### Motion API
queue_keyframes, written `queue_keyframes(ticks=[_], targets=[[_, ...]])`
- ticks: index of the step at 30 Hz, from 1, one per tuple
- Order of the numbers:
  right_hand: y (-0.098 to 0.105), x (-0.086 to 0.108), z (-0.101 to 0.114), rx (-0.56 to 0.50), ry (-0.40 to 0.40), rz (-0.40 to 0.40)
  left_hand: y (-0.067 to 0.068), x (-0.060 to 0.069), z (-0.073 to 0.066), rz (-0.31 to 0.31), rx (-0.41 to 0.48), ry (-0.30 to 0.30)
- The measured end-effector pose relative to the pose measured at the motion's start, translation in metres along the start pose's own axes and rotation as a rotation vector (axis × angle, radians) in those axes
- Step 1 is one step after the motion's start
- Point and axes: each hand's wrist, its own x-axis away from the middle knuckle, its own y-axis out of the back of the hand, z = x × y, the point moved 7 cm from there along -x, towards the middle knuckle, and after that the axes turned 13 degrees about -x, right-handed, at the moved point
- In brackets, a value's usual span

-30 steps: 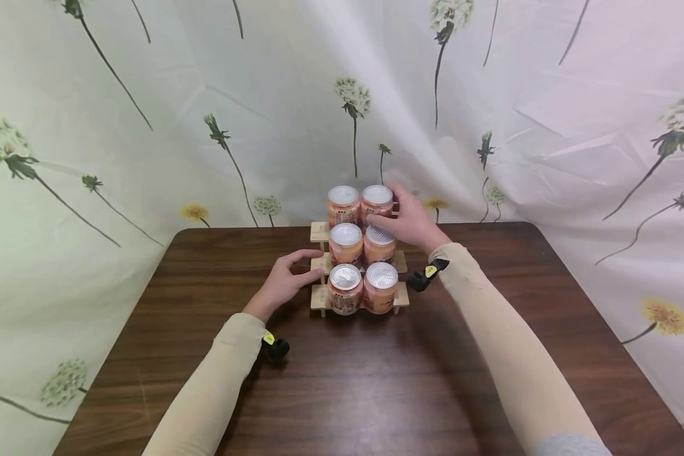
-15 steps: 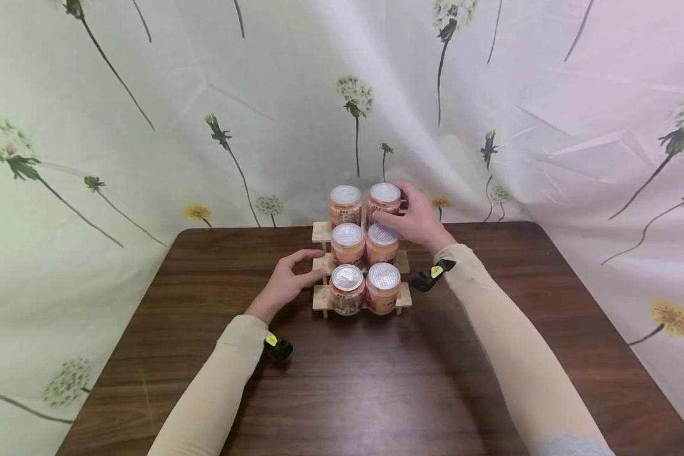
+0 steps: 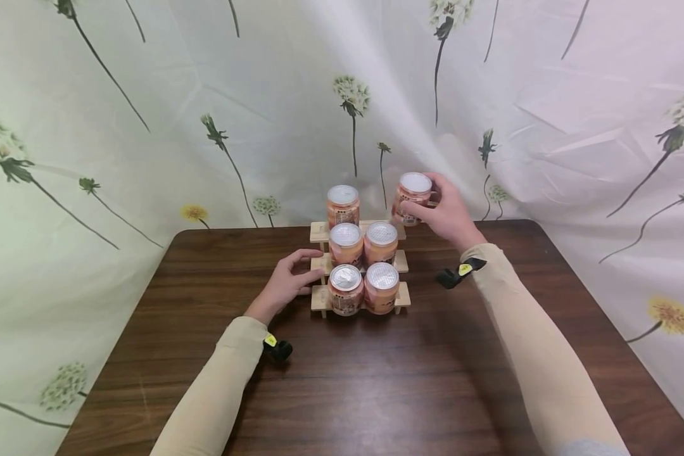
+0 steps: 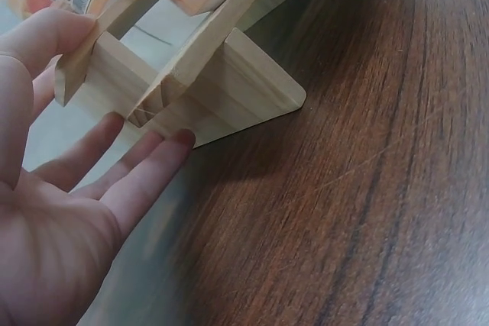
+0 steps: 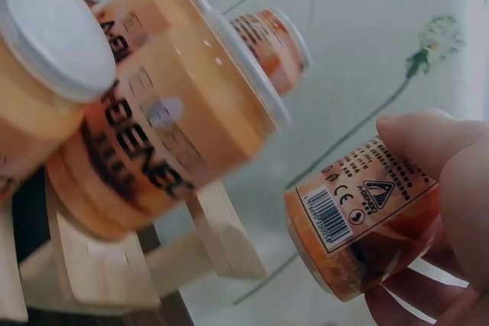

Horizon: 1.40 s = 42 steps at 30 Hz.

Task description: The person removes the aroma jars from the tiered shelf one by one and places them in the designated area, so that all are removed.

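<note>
My right hand (image 3: 455, 216) holds an orange-labelled can (image 3: 407, 193) with a white lid, raised beyond the right end of the rack's top step. In the right wrist view, the printing and barcode of this held can (image 5: 359, 211) show, with the thumb above and fingers below. A pale wooden three-step rack (image 3: 320, 232) carries several similar cans (image 3: 345, 252): one on top, two on each lower step. At the rack's left side rests my left hand (image 3: 283, 283). In the left wrist view its extended fingers (image 4: 145, 181) lie against or close to the wooden shelf ends (image 4: 252, 89).
The rack stands near the back of a dark brown wooden table (image 3: 342, 392). Right behind it hangs a pale curtain (image 3: 296, 126) printed with dandelions. A black wrist camera (image 3: 450, 277) sits on the right wrist, another (image 3: 277, 348) on the left.
The right hand has lifted the top right can off the rack and moved it up and to the right. The left hand has stayed nearly still by the rack.
</note>
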Motion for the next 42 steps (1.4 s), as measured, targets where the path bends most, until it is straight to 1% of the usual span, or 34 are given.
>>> queue_keyframes(ticks=[5, 10, 19, 22, 30, 37, 42], targets=[[0.018, 0.006, -0.003, -0.004, -0.024, -0.036, -0.001, 0.000, 0.003, -0.010, 0.005, 0.007], [0.031, 0.011, -0.010, -0.007, -0.039, -0.052, -0.002, 0.001, 0.001, -0.022, 0.007, 0.004], [0.046, 0.023, -0.035, 0.098, -0.067, -0.064, -0.004, 0.001, 0.002, -0.036, 0.014, 0.017], [0.050, 0.027, -0.044, 0.128, -0.079, -0.069, -0.005, 0.001, 0.002, -0.039, 0.017, 0.010], [0.050, 0.033, -0.071, 0.201, -0.091, -0.064, -0.005, 0.001, 0.004, -0.047, 0.023, 0.004], [0.044, 0.042, -0.096, 0.259, -0.160, -0.037, -0.005, 0.001, 0.004, -0.049, 0.024, 0.000], [0.037, 0.044, -0.102, 0.268, -0.160, -0.016, -0.005, 0.001, 0.003, -0.047, 0.029, -0.002]])
